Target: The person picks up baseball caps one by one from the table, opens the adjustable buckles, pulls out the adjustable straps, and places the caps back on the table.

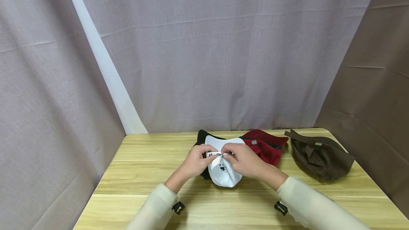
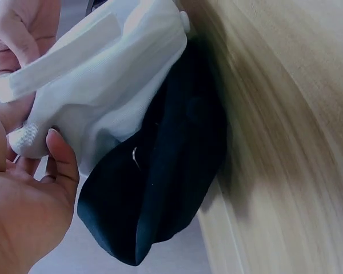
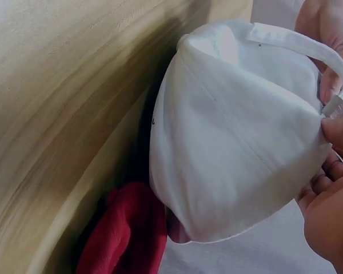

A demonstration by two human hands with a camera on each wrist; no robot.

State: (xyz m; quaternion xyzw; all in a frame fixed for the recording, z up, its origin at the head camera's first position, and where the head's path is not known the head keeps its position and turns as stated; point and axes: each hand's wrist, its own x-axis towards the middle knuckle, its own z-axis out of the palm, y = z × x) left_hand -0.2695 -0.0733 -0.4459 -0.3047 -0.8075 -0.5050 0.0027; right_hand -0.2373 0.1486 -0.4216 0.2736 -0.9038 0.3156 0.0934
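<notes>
The white cap (image 1: 223, 173) lies near the middle of the table (image 1: 143, 173), right in front of the person. Its long way runs from the person out toward the curtain (image 1: 223, 63), with the round top close to the person and the back strap (image 1: 214, 154) across the upper side. The strap goes from left to right, so it lies crosswise to the cap.

Both hands are on that strap. The left hand (image 1: 195, 160) pinches its left end and the right hand (image 1: 243, 159) pinches the right end, with a small metal buckle (image 3: 335, 107) at the fingertips. The two hands almost touch over the cap. Neither one is nearer; the cap sits straight between them. In the left wrist view the thumb (image 2: 60, 157) presses into the white cloth, so this hand is grasping, not loose. In the right wrist view the fingers (image 3: 334, 134) are curled around the strap end too.

Under the white cap, on its left side, is a black cap (image 1: 201, 139). The white one rests on it and hides most of it. Touching the white cap on its right side is a red cap (image 1: 266, 148). Farther right of the white cap, well apart from it, a brown cap (image 1: 319, 159) sits by the table's right edge.
</notes>
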